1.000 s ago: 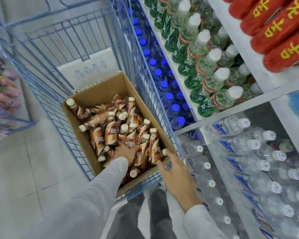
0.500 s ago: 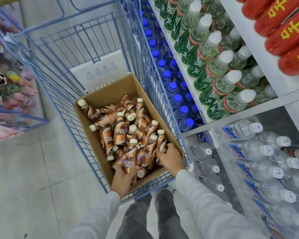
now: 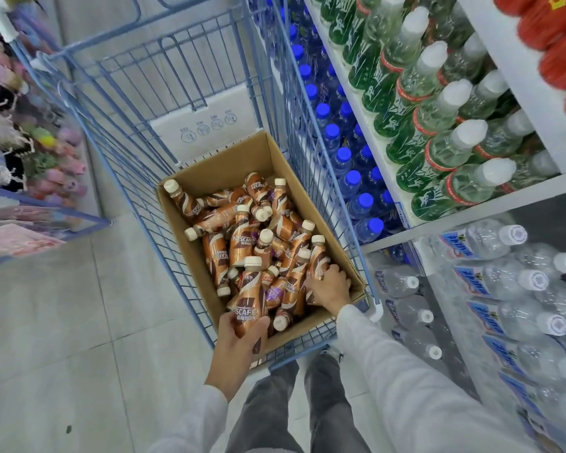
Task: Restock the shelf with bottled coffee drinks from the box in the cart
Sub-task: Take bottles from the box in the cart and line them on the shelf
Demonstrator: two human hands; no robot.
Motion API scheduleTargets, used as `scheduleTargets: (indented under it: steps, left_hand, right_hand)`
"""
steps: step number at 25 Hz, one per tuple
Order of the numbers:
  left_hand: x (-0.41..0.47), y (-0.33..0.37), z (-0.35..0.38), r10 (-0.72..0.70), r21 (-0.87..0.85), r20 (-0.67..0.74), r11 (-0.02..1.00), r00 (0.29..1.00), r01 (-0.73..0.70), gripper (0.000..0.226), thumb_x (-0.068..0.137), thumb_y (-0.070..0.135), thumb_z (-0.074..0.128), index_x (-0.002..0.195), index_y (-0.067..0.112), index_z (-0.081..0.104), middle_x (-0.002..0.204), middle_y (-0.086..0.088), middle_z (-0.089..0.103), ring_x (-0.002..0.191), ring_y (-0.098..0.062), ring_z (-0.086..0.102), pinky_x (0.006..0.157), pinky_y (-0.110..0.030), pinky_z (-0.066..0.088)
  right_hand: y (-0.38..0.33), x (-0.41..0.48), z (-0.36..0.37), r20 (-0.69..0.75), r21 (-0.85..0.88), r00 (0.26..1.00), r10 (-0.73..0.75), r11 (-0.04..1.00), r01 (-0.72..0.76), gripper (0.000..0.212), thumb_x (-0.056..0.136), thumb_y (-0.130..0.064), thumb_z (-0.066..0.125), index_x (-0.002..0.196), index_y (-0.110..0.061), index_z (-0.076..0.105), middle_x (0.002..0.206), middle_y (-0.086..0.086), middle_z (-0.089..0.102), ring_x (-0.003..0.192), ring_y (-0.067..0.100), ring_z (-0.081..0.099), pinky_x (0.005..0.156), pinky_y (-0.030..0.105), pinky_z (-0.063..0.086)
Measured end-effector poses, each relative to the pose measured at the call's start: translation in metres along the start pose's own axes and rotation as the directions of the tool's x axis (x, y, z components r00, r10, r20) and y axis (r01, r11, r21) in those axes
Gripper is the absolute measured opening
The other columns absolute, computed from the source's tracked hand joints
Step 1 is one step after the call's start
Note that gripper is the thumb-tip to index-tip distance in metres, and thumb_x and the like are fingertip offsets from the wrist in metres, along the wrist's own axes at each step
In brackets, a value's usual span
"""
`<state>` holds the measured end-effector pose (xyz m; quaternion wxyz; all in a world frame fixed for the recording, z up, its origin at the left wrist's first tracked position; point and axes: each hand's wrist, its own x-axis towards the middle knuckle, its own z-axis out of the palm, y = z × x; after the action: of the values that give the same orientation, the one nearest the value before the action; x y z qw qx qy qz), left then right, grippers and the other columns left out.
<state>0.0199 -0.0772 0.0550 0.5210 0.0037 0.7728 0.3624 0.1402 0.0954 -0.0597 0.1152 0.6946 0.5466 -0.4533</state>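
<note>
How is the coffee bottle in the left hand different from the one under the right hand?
The left hand holds its coffee bottle raised above the pile, label fully readable. The right hand grips its bottle low in the cardboard box, among others, partly covered. Both are brown, cream-capped, caps pointing away.

Brown-and-white swirled bottles, blue cart

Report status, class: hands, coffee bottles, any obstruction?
Left hand holds one coffee bottle upright. Right hand grasping another in the box. Nothing blocking the box.
</note>
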Motion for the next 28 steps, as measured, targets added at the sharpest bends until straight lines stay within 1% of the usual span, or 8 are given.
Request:
scheduleTargets:
  steps: [3,7,10,13,15,18,23,28]
  left_hand:
    - [-0.014,0.028,0.007,0.073,-0.028,0.050,0.997,0.996,-0.072,0.050,0.092,0.030,0.072,0.131,0.021,0.043,0.121,0.000,0.060,0.101,-0.010,0.061,0.057,-0.011,0.051]
    - [-0.044,0.071,0.035,0.248,0.046,0.174,0.965,0.953,-0.259,0.055,0.086,0.043,0.075,0.131,0.030,0.046,0.121,0.004,0.064,0.105,-0.013,0.064,0.087,-0.031,0.054]
    - [-0.080,0.107,0.073,0.341,0.073,0.302,0.923,0.890,-0.379,0.049,0.083,0.050,0.076,0.124,0.038,0.051,0.118,0.009,0.067,0.105,-0.011,0.066,0.096,-0.037,0.052]
    - [-0.127,0.135,0.122,0.418,0.038,0.422,0.878,0.804,-0.477,0.047,0.084,0.039,0.078,0.124,0.028,0.057,0.112,0.002,0.073,0.096,-0.016,0.072,0.092,-0.041,0.056]
    - [-0.159,0.150,0.156,0.477,0.003,0.495,0.835,0.727,-0.550,0.035,0.085,0.031,0.078,0.115,0.024,0.062,0.104,-0.002,0.074,0.095,-0.021,0.072,0.091,-0.042,0.057]
    - [-0.209,0.174,0.201,0.529,-0.049,0.601,0.772,0.599,-0.633,0.045,0.076,0.039,0.085,0.112,0.022,0.064,0.097,0.000,0.076,0.093,-0.023,0.072,0.085,-0.039,0.058]
    - [-0.313,0.221,0.288,0.616,-0.224,0.738,0.608,0.275,-0.762,0.043,0.067,0.035,0.091,0.102,0.024,0.068,0.090,-0.002,0.076,0.082,-0.015,0.071,0.072,-0.028,0.056]
    - [-0.392,0.282,0.387,0.678,-0.375,0.735,0.402,-0.004,-0.835,0.045,0.074,0.022,0.087,0.111,0.017,0.060,0.097,0.004,0.077,0.086,-0.007,0.072,0.071,-0.020,0.057]
  right_hand:
    - [-0.003,-0.058,-0.039,0.008,0.276,0.993,-0.121,0.954,0.115,0.072,0.073,-0.044,0.078,0.134,-0.022,0.045,0.131,0.004,0.050,0.121,0.024,0.052,0.105,0.045,0.044]
    - [0.006,-0.146,-0.107,-0.110,0.549,0.968,-0.225,0.798,0.248,0.070,0.066,-0.052,0.079,0.125,-0.037,0.044,0.121,-0.004,0.061,0.106,0.012,0.066,0.094,0.045,0.055]
    - [0.023,-0.201,-0.164,-0.244,0.679,0.942,-0.230,0.653,0.335,0.058,0.078,-0.038,0.081,0.123,-0.039,0.045,0.112,-0.006,0.069,0.097,0.008,0.070,0.092,0.040,0.056]
    - [0.048,-0.244,-0.222,-0.421,0.724,0.889,-0.182,0.523,0.450,0.046,0.085,-0.021,0.079,0.113,-0.038,0.047,0.097,-0.016,0.072,0.087,0.001,0.069,0.079,0.024,0.056]
    - [0.071,-0.272,-0.262,-0.528,0.717,0.840,-0.126,0.463,0.521,0.048,0.086,-0.017,0.078,0.116,-0.035,0.047,0.094,-0.020,0.071,0.084,-0.001,0.069,0.072,0.020,0.055]
    - [0.099,-0.313,-0.314,-0.642,0.680,0.764,-0.062,0.415,0.605,0.054,0.084,-0.017,0.079,0.126,-0.028,0.046,0.097,-0.016,0.070,0.084,-0.001,0.068,0.075,0.022,0.056]
    - [0.151,-0.378,-0.412,-0.832,0.507,0.555,-0.005,0.400,0.764,0.057,0.082,-0.016,0.080,0.123,-0.032,0.045,0.091,-0.027,0.069,0.081,-0.005,0.068,0.065,0.012,0.052]
    - [0.178,-0.399,-0.518,-0.941,0.317,0.337,0.041,0.459,0.830,0.060,0.081,-0.018,0.082,0.125,-0.028,0.043,0.099,-0.011,0.068,0.080,0.003,0.068,0.068,0.028,0.058]
